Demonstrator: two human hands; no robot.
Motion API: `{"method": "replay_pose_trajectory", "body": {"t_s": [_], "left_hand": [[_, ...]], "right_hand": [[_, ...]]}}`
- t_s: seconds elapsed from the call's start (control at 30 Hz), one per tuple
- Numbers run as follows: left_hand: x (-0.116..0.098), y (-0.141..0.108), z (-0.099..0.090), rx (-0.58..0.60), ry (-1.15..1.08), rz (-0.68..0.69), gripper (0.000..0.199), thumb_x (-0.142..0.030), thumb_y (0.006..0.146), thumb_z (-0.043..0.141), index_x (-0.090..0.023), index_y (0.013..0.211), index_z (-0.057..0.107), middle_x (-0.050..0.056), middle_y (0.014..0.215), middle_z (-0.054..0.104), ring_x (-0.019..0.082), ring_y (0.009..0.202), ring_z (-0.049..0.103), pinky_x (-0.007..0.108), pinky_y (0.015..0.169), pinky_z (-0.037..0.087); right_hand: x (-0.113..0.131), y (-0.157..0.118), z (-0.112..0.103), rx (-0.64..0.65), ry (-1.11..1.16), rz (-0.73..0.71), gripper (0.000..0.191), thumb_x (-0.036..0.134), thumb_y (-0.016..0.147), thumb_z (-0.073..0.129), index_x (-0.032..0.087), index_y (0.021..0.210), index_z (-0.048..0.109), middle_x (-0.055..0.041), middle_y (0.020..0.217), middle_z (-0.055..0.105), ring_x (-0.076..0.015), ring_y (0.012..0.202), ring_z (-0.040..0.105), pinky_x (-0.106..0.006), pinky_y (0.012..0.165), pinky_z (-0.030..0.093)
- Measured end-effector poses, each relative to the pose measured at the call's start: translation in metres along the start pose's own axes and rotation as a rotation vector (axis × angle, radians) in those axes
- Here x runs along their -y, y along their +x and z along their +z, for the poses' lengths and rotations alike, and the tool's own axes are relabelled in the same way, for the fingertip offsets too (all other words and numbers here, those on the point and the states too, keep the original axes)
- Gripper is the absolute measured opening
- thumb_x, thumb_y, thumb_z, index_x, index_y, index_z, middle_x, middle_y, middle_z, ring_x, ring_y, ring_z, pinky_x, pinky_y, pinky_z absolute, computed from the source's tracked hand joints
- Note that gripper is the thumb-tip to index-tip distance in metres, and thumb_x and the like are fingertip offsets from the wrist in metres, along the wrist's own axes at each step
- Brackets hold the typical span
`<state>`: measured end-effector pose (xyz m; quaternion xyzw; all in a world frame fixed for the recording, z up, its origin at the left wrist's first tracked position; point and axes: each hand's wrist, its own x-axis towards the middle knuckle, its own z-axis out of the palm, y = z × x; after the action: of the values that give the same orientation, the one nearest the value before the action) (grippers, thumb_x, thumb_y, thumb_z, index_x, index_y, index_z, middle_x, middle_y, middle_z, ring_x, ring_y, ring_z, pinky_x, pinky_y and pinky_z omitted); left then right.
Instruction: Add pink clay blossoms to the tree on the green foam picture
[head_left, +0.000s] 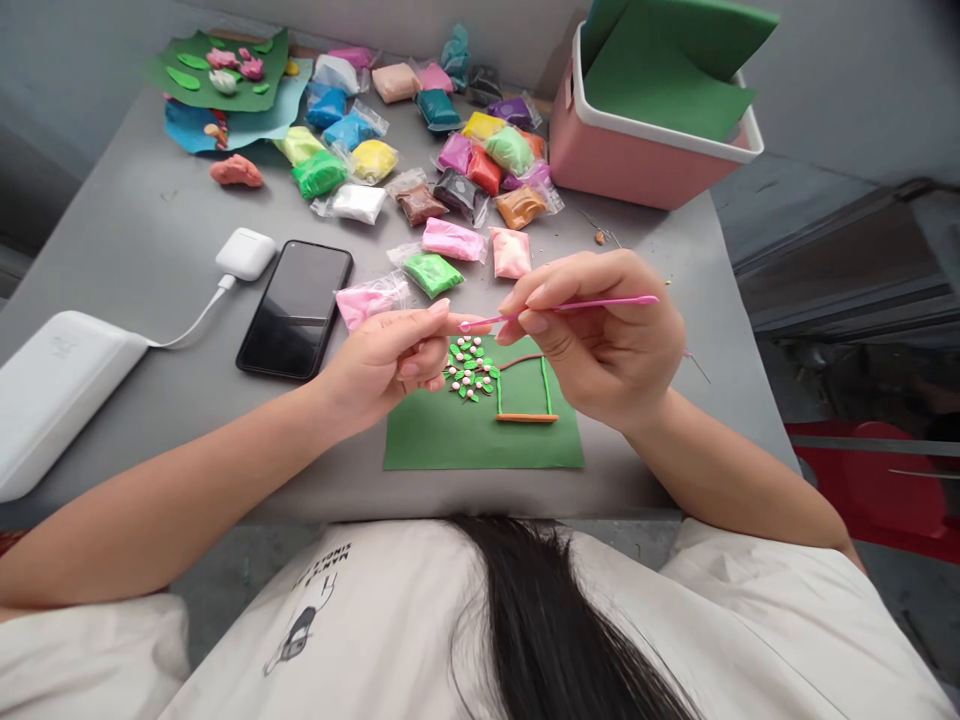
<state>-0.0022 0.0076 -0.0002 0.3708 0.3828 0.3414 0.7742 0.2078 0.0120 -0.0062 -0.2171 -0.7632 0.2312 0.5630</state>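
My right hand (600,335) pinches a thin pink clay modelling tool (607,302) between thumb and fingers, above the green sheet. The tool's left tip touches the outstretched index finger of my left hand (394,355). That hand's thumb presses on the index finger and its other fingers curl in; anything held there is too small to make out. Below both hands lies a green sheet (480,445) with a clay picture. On it are green leaves with small pale pink balls (469,375), a brown branch, and a swing with green ropes and an orange-brown seat (527,418).
Several bags of coloured clay (420,200) spread across the back. At left lie a black phone (296,310), an earbud case (246,253) and a white power bank (71,390). A pink basket (630,160) holds green sheets. Finished clay flowers (236,68) sit back left.
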Motion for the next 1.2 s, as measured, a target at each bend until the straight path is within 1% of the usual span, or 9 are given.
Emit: {"method": "replay_pose_trajectory", "body": {"t_s": [0.23,0.43,0.53,0.63,0.73,0.87,1.0,1.1,1.2], "left_hand": [[0.000,0.000,0.000,-0.009,-0.013,-0.007,0.031,-0.041,0.095,0.071,-0.017,0.079,0.084,-0.006,0.051,0.024,0.009,0.049,0.022,0.020,0.052,0.039],[-0.001,0.001,0.000,-0.038,-0.033,-0.022,0.033,-0.040,0.097,0.069,-0.017,0.079,0.084,-0.006,0.050,0.025,0.009,0.049,0.022,0.020,0.051,0.039],[-0.002,0.001,0.001,-0.033,-0.038,-0.023,0.036,-0.038,0.100,0.065,-0.015,0.080,0.085,-0.006,0.050,0.025,0.009,0.048,0.023,0.019,0.051,0.040],[-0.003,0.001,0.003,-0.058,-0.039,-0.019,0.038,-0.033,0.103,0.059,-0.014,0.084,0.085,-0.006,0.050,0.025,0.008,0.048,0.023,0.018,0.051,0.040],[-0.006,0.000,0.006,-0.092,-0.036,-0.023,0.037,-0.030,0.104,0.055,-0.013,0.091,0.085,-0.007,0.048,0.026,0.009,0.047,0.023,0.018,0.050,0.040],[-0.006,-0.001,0.006,-0.146,-0.029,0.000,0.024,-0.024,0.102,0.058,-0.014,0.101,0.080,-0.008,0.048,0.030,0.010,0.047,0.026,0.018,0.050,0.041],[-0.006,0.000,0.003,-0.231,-0.013,0.058,0.015,-0.017,0.100,0.058,-0.015,0.098,0.073,-0.009,0.049,0.032,0.009,0.047,0.026,0.017,0.050,0.040],[-0.007,0.002,0.001,-0.274,0.034,0.085,0.014,-0.013,0.098,0.056,-0.016,0.093,0.069,-0.010,0.049,0.032,0.009,0.046,0.026,0.017,0.050,0.040],[-0.007,0.003,0.002,-0.300,0.075,0.102,0.012,-0.012,0.096,0.056,-0.017,0.093,0.067,-0.010,0.049,0.033,0.009,0.045,0.028,0.017,0.051,0.042]], "right_hand": [[0.002,0.002,0.000,-0.036,0.046,0.005,0.026,0.007,0.094,0.066,0.028,0.109,0.071,0.0018,0.093,0.075,-0.0103,0.072,0.076,-0.021,0.062,0.067],[0.001,-0.001,-0.003,0.002,-0.076,0.071,0.006,0.029,0.103,0.064,0.033,0.107,0.065,0.0006,0.095,0.076,-0.0137,0.070,0.075,-0.028,0.058,0.066],[0.001,-0.001,-0.003,0.010,-0.036,0.059,0.012,0.024,0.102,0.066,0.033,0.109,0.067,0.0011,0.096,0.076,-0.0135,0.072,0.075,-0.028,0.060,0.066],[0.001,0.001,-0.003,-0.004,0.042,0.023,0.019,0.014,0.100,0.067,0.029,0.112,0.070,0.0008,0.096,0.076,-0.0117,0.074,0.076,-0.024,0.062,0.066],[0.002,0.003,-0.001,-0.027,0.087,0.024,0.016,0.014,0.099,0.068,0.026,0.110,0.071,0.0014,0.096,0.076,-0.0096,0.072,0.075,-0.022,0.063,0.066],[0.005,0.007,-0.001,-0.088,0.085,0.106,0.008,0.025,0.098,0.075,0.029,0.101,0.069,0.0024,0.090,0.078,-0.0119,0.070,0.075,-0.025,0.060,0.067],[0.010,0.012,-0.006,-0.141,0.044,0.228,0.021,0.040,0.090,0.086,0.032,0.096,0.068,0.0016,0.088,0.080,-0.0172,0.076,0.077,-0.032,0.065,0.069],[0.014,0.010,-0.010,-0.139,0.107,0.283,0.020,0.035,0.087,0.089,0.030,0.091,0.071,0.0024,0.086,0.082,-0.0159,0.076,0.079,-0.030,0.067,0.070],[0.012,-0.001,-0.012,-0.103,0.206,0.378,0.015,0.027,0.087,0.089,0.028,0.089,0.074,0.0027,0.088,0.085,-0.0146,0.077,0.081,-0.028,0.070,0.071]]}}
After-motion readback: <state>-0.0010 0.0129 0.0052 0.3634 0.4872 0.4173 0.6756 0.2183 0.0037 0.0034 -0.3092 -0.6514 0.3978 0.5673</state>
